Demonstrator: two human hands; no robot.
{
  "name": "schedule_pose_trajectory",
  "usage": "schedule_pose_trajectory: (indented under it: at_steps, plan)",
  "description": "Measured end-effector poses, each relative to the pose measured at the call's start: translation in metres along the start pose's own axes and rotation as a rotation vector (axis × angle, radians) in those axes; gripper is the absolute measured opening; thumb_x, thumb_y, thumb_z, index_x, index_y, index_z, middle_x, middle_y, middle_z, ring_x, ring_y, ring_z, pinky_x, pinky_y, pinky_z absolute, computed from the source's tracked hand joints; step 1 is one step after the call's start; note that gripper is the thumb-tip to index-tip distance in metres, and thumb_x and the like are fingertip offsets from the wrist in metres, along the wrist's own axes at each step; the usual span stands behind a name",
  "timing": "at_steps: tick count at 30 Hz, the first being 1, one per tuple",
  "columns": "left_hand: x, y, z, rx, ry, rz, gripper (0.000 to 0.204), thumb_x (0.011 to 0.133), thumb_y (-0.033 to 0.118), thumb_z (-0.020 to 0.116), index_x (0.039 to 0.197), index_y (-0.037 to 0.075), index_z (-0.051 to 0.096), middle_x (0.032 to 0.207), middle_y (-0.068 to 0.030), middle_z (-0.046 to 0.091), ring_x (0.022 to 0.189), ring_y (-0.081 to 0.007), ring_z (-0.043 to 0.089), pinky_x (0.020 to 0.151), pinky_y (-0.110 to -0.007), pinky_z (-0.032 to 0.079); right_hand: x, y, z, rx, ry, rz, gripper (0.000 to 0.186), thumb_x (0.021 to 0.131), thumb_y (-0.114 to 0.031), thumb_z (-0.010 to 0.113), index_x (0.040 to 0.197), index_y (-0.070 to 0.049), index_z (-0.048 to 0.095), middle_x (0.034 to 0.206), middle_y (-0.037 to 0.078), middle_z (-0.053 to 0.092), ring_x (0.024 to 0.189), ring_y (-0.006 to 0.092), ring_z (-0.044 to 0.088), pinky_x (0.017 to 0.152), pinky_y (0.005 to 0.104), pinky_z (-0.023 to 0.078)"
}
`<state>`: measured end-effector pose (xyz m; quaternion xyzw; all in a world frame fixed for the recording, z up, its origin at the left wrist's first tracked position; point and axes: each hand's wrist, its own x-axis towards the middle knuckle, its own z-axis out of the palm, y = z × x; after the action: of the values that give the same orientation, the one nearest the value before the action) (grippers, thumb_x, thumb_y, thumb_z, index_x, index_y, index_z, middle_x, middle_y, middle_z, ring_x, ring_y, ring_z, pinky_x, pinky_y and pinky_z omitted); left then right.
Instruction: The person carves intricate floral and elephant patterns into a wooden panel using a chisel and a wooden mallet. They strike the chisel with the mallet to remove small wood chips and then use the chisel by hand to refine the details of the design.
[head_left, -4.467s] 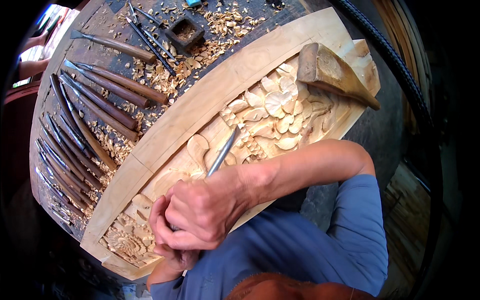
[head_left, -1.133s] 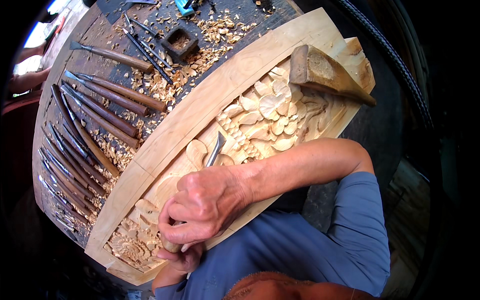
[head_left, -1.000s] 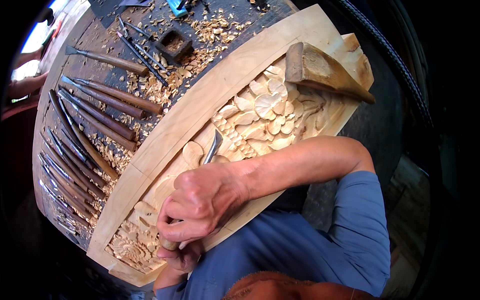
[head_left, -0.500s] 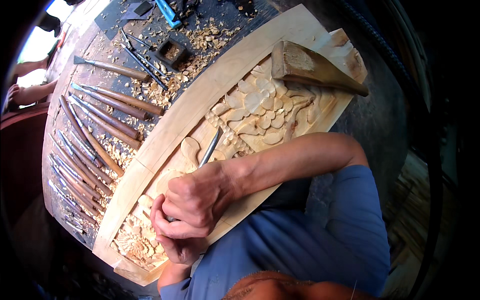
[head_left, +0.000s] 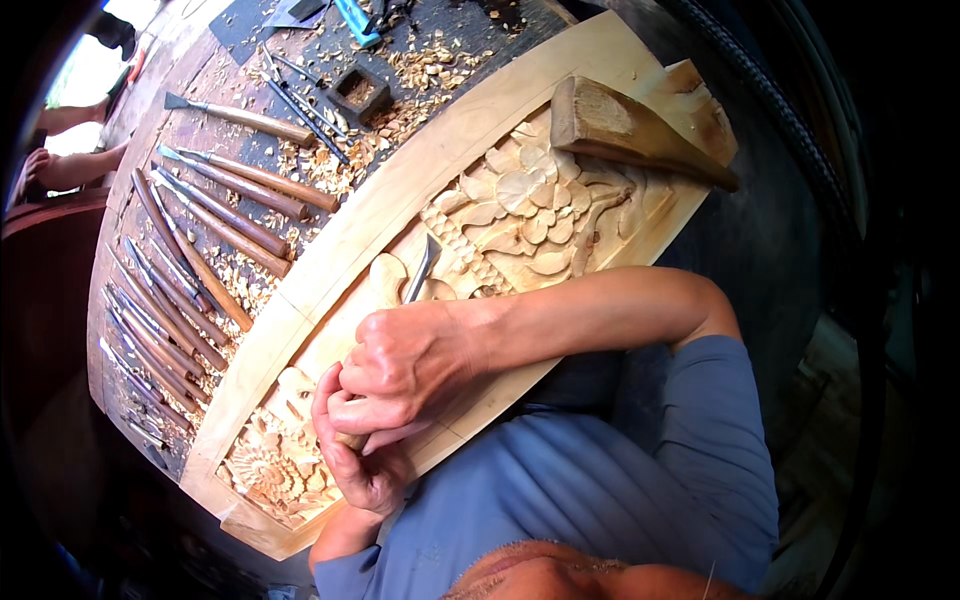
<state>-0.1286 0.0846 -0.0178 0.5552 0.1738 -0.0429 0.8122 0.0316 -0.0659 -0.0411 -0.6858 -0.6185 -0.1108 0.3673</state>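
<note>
A carved wooden panel [head_left: 318, 262] lies slantwise before me, with flowers and leaves in relief in its sunken field. My right hand [head_left: 412, 362] is wrapped round a chisel [head_left: 421, 268], its steel blade pointing away from me at the plain-ground part beside a beaded carved band. Below it, my left hand [head_left: 362, 470] is closed about the butt end of the wooden handle, fingers curled up against the right hand. Most of the handle is hidden by my hands. A wooden mallet [head_left: 625, 135] rests on the panel's far right end.
Several wood-handled chisels [head_left: 235, 235] lie in a row on the dark bench left of the panel, among wood shavings [head_left: 435, 68]. Beyond are a small dark square block [head_left: 358, 95], thin tools and a blue-handled tool [head_left: 357, 22]. Another person's bare limbs [head_left: 75, 168] show at far left.
The chisel's blade has turned about its length and shifted slightly across the panel. My left hand has rolled, so the handle's butt end now shows. The whole view has shifted a little.
</note>
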Motion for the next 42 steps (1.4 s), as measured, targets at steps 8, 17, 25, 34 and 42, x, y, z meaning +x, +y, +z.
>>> schedule_pose_trajectory:
  at_steps: [8,17,25,34,42]
  plan:
    - [-0.009,-0.001,-0.023,0.142,-0.076,-0.087,0.084,0.112,0.050,0.049,0.170,-0.008,0.028,0.167,-0.0236,0.047,0.150,-0.0327,0.053,0.129,-0.047,0.040,-0.005,0.008,-0.009,0.191,-0.137,-0.075,0.041,0.101,-0.047,0.069,0.087,-0.011,0.052,0.068,0.004,0.062,0.062,0.0231,0.070,0.052,0.0391,0.054]
    - [-0.003,0.007,-0.016,0.274,-0.115,0.090,0.092,0.112,0.060,0.051,0.169,-0.009,0.028,0.168,-0.0289,0.044,0.154,-0.0359,0.048,0.129,-0.051,0.037,0.001,0.001,-0.014,0.095,-0.189,-0.081,0.037,0.099,-0.041,0.069,0.088,-0.009,0.054,0.065,0.002,0.059,0.057,0.0211,0.065,0.052,0.0366,0.050]
    - [-0.014,-0.062,-0.043,0.138,-0.102,0.275,0.120,0.098,0.093,0.045,0.166,-0.005,0.032,0.159,-0.0345,0.051,0.148,-0.0411,0.054,0.126,-0.055,0.040,-0.001,-0.026,-0.039,-0.296,-0.223,-0.070,0.030,0.094,-0.034,0.072,0.090,-0.007,0.059,0.064,-0.001,0.054,0.055,0.0160,0.059,0.050,0.0316,0.043]
    - [0.026,0.030,0.013,0.699,-0.203,0.545,0.021,0.103,0.008,0.077,0.119,-0.005,0.076,0.109,-0.0230,0.080,0.081,-0.0254,0.076,0.068,-0.032,0.060,-0.060,-0.056,-0.091,-0.449,-0.154,0.223,0.022,0.094,-0.025,0.076,0.092,-0.004,0.068,0.065,-0.004,0.046,0.052,0.0099,0.048,0.050,0.0257,0.032]
    - [0.103,0.055,0.063,1.177,-0.138,0.681,0.011,0.094,0.010,0.088,0.103,0.009,0.082,0.085,-0.0066,0.074,0.062,-0.0182,0.069,0.057,-0.033,0.053,-0.090,-0.072,-0.087,-0.491,0.060,0.471,0.037,0.088,-0.032,0.089,0.101,-0.002,0.071,0.070,0.001,0.052,0.054,0.0164,0.052,0.051,0.0326,0.041]
